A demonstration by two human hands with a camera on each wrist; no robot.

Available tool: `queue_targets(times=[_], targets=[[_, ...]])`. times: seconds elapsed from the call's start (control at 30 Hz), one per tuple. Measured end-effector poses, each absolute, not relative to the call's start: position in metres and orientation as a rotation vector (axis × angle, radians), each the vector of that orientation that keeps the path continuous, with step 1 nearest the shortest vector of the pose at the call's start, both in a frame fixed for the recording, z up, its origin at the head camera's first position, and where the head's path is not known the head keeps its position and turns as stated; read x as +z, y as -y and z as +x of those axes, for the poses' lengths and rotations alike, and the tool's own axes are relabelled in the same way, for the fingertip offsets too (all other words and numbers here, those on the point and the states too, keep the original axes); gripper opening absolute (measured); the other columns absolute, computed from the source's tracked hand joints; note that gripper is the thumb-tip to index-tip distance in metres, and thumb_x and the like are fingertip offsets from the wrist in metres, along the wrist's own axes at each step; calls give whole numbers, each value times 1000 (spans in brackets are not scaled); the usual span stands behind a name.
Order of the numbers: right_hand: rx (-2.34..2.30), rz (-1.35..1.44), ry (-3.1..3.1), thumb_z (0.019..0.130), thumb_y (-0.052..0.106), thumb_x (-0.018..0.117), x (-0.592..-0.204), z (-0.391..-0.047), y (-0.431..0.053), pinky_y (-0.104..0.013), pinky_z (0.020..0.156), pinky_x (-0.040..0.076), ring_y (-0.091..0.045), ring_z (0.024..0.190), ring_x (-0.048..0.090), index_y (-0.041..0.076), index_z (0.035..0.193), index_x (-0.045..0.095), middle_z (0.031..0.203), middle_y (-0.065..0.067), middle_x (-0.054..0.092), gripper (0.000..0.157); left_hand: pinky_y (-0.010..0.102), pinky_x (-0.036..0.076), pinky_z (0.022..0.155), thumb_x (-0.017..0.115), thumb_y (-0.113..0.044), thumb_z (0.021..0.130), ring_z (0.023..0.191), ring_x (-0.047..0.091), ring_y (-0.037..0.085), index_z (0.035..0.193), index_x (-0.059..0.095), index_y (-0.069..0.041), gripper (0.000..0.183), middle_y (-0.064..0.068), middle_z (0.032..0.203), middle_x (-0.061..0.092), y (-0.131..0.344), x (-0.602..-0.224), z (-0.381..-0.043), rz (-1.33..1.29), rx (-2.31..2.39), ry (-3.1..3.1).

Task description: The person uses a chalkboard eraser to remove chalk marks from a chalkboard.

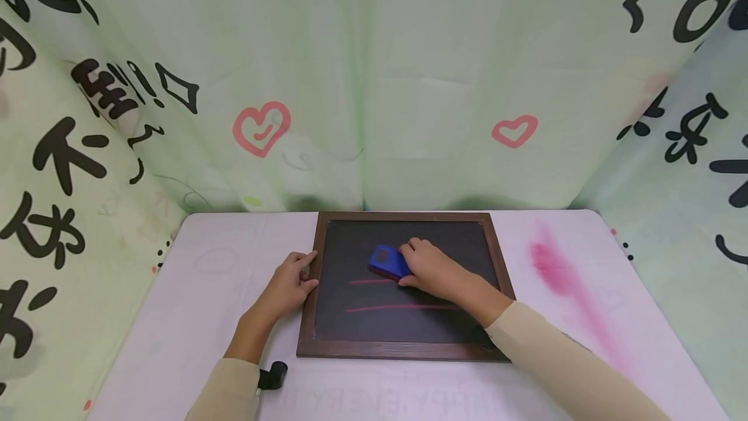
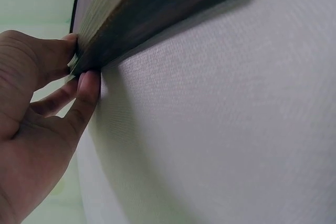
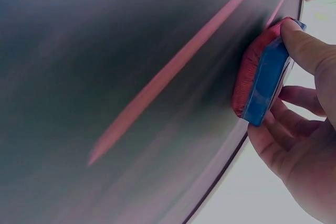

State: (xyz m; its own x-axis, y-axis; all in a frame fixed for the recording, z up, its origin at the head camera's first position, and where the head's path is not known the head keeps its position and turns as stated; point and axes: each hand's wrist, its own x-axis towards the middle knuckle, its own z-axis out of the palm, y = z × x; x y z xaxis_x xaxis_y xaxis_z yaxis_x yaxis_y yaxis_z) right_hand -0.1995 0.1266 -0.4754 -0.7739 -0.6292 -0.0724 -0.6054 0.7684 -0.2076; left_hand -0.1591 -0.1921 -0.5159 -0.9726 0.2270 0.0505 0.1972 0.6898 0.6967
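A small blackboard (image 1: 403, 323) in a brown wooden frame lies on the white table. At its left edge my left hand (image 1: 287, 288) pinches the wooden frame (image 2: 152, 11) between thumb and fingers. My right hand (image 1: 435, 270) grips a blue blackboard eraser (image 1: 386, 260) over the upper middle of the board. In the right wrist view, the thumb and fingers of the right hand (image 3: 310, 145) hold the eraser (image 3: 262, 82) by its sides, its red felt face against the board. Two pink chalk lines (image 1: 400, 308) run across the board; the eraser and hand hide part of the upper one.
Pink smears (image 1: 552, 268) mark the white tabletop (image 1: 234, 258) right of the board. A pale green curtain (image 1: 409, 83) with black writing and red hearts hangs behind and at both sides. A small black object (image 1: 273, 375) is beside the left sleeve.
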Motion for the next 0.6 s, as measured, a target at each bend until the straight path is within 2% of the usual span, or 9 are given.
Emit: queue_targets(times=[0.23,0.6], targets=[[-222,-950,-2794,93,36,78,-473,-200,-103,-50,95,52,-38,110,61,-8,134,57,123,-25,59,64,35,53,78,73,3,91,94,61,24,149,48,8,63,25,135,54,191,-512,-159,277,1152,-2805],[-167,-986,-2820,94,39,76,-475,-199,-71,-47,95,54,-37,109,61,-6,132,59,121,-23,60,62,30,51,76,73,2,92,93,59,22,149,47,8,64,24,135,53,192,-514,-161,297,1137,-2804]])
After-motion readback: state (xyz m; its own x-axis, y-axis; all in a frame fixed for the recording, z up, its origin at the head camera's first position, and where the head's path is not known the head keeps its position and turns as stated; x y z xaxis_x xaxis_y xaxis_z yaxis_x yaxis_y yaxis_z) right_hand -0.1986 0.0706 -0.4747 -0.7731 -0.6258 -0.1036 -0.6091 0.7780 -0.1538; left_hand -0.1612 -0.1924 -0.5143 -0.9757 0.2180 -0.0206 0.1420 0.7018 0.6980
